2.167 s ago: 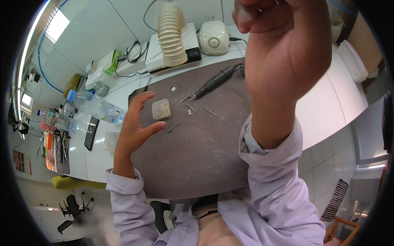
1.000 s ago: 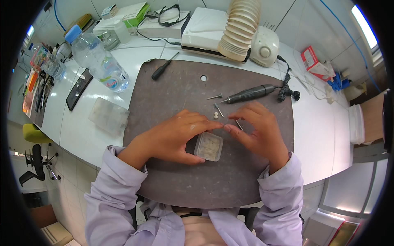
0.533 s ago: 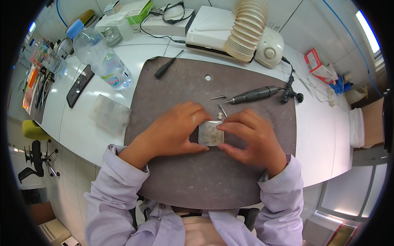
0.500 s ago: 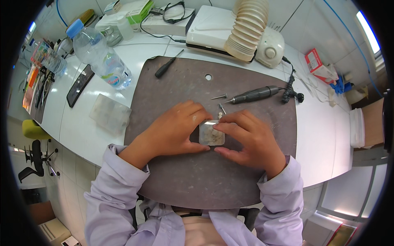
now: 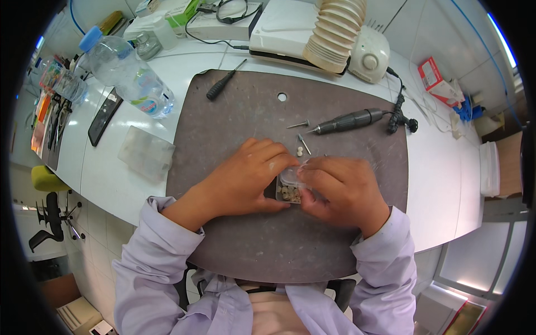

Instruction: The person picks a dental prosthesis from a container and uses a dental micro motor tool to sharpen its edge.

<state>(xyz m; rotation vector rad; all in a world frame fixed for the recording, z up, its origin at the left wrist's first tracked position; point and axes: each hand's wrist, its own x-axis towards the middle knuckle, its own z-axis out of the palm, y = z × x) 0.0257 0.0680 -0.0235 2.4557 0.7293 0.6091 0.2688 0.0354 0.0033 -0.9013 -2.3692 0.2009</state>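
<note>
On the brown mat, a small clear plastic box point(image 5: 288, 196) holds several small tan and off-white pieces. My left hand point(image 5: 240, 180) curves round the box's left side, thumb at its near edge and fingers at its far edge. My right hand point(image 5: 341, 191) pinches the clear lid point(image 5: 291, 176), which is tilted up with the box's near part uncovered. Just beyond my fingers lie small whitish pieces point(image 5: 300, 151) and a rotary bur point(image 5: 305, 144). Another bur point(image 5: 297, 124) lies near the tip of a black rotary handpiece point(image 5: 352, 120).
A black-handled screwdriver point(image 5: 221, 86) lies at the mat's far left. Left of the mat are a translucent box point(image 5: 146, 153), a phone point(image 5: 105, 118) and a large plastic bottle point(image 5: 131, 75). A white machine with a ribbed hose point(image 5: 336, 36) stands at the back.
The lid lay flat over the box; my right hand has tilted it up, exposing the pieces inside. My right fingers have closed into a pinch, while my left hand still steadies the box.
</note>
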